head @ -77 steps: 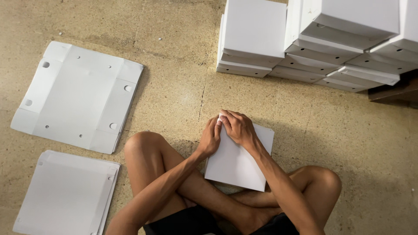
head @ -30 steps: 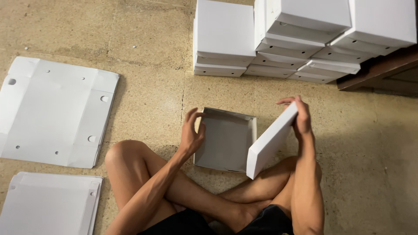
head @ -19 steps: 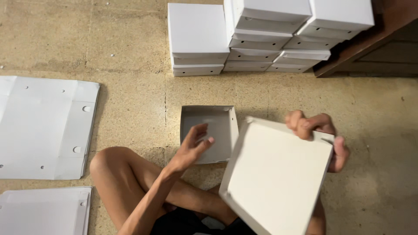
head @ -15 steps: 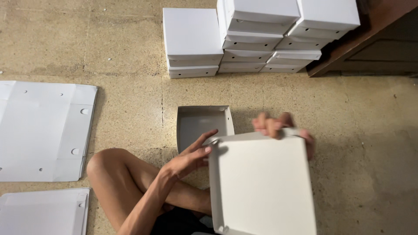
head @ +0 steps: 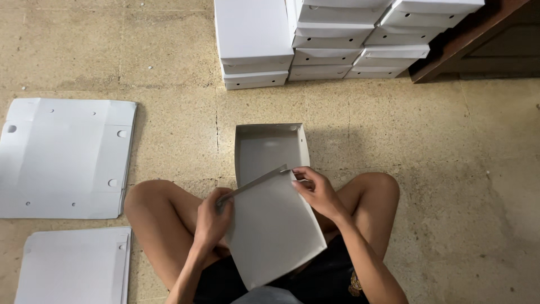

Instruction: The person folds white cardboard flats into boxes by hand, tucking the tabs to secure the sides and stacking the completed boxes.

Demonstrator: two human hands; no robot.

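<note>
Sitting cross-legged on the floor (head: 450, 186), I held a white box lid (head: 273, 228) tilted over my lap, its near end toward my waist and its far edge raised just above the open box base (head: 270, 152) that rested on the floor right in front of my shins. My left hand (head: 212, 217) gripped the lid's left edge, fingers (head: 209, 198) curled closed over the rim, and my right hand (head: 318, 191) pinched the far right corner, fingers closed on the cardboard there. I judged the step in hand to be bringing the lid to the base, with the two not yet mated: the lid sat askew, turned a little from the base's sides. The next move, as I read it, called for squaring the lid's edges with the base's walls and lowering it level so the rim slid over all four walls without catching a corner. The lid looked like thin folded card, plain white and matte, its broad face toward the camera and one side wall showing greyish along the far edge. The base was shallow, grey inside with small holes near its far corners. Finished white boxes (head: 253, 45) stood stacked further off, and flat blanks (head: 62, 157) lay to my left.
</note>
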